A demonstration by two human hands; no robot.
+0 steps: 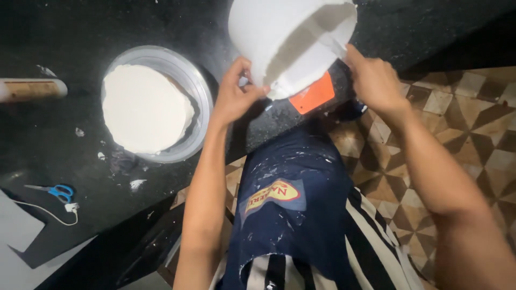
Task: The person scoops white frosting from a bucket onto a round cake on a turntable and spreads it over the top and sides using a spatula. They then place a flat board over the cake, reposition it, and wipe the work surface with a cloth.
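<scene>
A large white plaster shell [279, 32], hollow and bowl-shaped, is tilted on its side over the edge of a black stone counter [70, 32]. My left hand [234, 94] pinches its lower rim from the left. My right hand [373, 78] grips the rim on the right side. An orange flat tool [314, 95] lies just under the shell at the counter edge. To the left, a clear round bowl [196, 86] holds a thick white plaster disc [145, 107].
Blue-handled scissors [56, 190] and a white cord [51, 214] lie at the lower left, next to grey paper sheets [16, 225]. A wooden-handled roller [32, 88] rests at the far left. White crumbs dot the counter. Patterned floor tiles [473, 123] show on the right.
</scene>
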